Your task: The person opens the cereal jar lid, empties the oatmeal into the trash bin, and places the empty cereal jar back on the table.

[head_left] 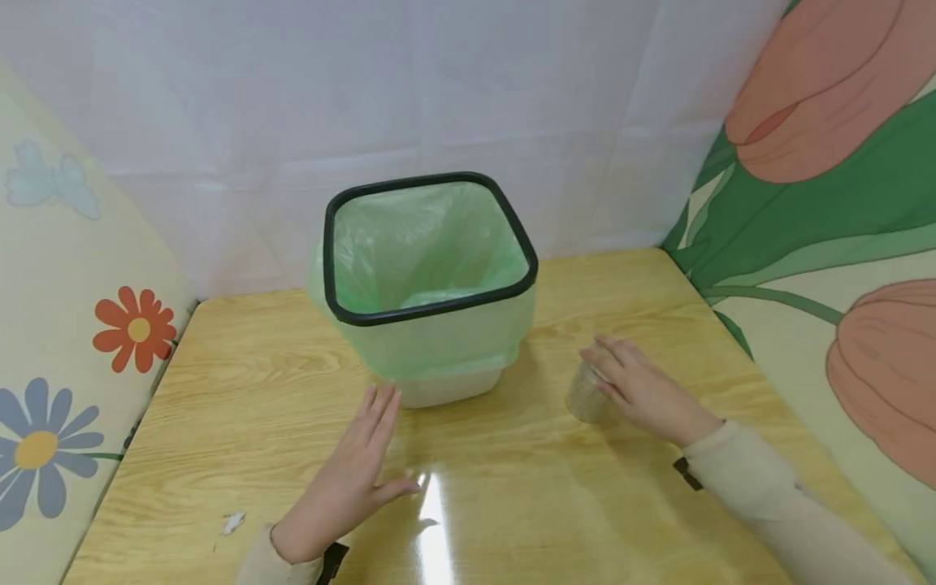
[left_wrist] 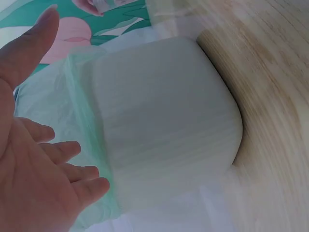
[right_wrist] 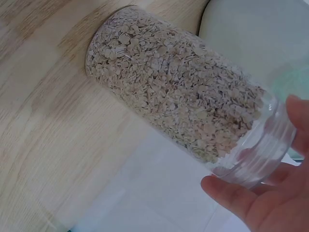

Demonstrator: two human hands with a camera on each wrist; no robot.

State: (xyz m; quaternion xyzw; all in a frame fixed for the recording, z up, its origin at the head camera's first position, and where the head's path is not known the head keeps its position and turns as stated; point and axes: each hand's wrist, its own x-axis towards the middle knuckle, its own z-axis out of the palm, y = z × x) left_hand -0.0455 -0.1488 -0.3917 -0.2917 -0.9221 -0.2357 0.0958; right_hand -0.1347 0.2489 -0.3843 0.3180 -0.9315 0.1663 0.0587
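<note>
My right hand [head_left: 651,398] holds a clear jar [head_left: 587,396] near the table's right side. In the right wrist view, its thumb and fingers [right_wrist: 231,195] are around the neck of the jar [right_wrist: 174,87], which is filled nearly to the neck with pale oat flakes. The base of the jar is at the tabletop. My left hand [head_left: 347,479] holds nothing, its fingers straight and its thumb spread. Its fingertips are by the lower front of a white trash bin [head_left: 453,390]. A green bag [head_left: 431,345] lines the bin and folds over its outside.
A black square rim [head_left: 431,310] runs around the bin's top. The bin stands on a wood-grain table [head_left: 263,366], in front of a white cloth backdrop [head_left: 256,106]. Flower-printed panels [head_left: 819,268] flank the table. A small white worn patch [head_left: 233,522] marks the tabletop at the left.
</note>
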